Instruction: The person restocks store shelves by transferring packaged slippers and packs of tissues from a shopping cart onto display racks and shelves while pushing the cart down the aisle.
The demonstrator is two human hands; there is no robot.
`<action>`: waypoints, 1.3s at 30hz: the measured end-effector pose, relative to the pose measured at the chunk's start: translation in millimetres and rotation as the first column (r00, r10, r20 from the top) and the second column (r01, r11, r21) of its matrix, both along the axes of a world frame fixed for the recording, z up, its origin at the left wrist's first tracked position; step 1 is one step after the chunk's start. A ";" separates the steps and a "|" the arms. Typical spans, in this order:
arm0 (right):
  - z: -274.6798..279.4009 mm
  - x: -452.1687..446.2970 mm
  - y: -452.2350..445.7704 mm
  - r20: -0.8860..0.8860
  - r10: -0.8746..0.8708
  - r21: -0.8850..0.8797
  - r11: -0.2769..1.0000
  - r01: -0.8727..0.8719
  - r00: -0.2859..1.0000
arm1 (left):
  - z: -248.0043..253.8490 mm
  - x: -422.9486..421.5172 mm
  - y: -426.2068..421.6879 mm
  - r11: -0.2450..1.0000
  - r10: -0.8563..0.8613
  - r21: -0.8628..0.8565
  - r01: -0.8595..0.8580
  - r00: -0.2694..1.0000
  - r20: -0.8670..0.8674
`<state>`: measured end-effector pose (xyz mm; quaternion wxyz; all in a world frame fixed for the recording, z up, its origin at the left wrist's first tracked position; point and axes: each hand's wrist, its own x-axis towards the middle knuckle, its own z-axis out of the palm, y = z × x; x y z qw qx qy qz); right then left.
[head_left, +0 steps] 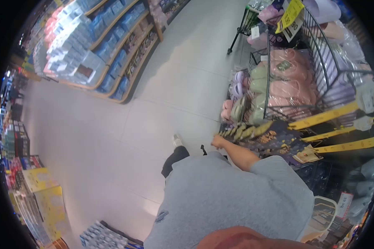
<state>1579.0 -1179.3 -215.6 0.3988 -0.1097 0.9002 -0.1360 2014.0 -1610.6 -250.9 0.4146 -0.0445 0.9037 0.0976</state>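
Red-edged white price tag [344,206] beside grey shirt [232,191] seemingly reads 39.90. Left hand out of view. Right hand [217,141] at left end of overlapping black-and-gold patterned packs [268,139], likely hung for reach; fingers curled, pinching can't tell. Beyond, black wire rack [338,72] presumably contains clear-wrapped peach slippers [291,92]; yellow sign [292,15] illegible.

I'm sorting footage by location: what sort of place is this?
Most likely a supermarket or similar shop: curved shelves stocked with blue packages, what look like bagged slippers in a wire rack, and a yellow price tag.
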 end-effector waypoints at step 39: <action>73.8 -808.3 213.2 0.614 -0.776 -0.277 -0.380 0.882 -0.141 | 41.6 -1347.8 75.4 0.693 0.585 0.264 -0.670 0.738 0.336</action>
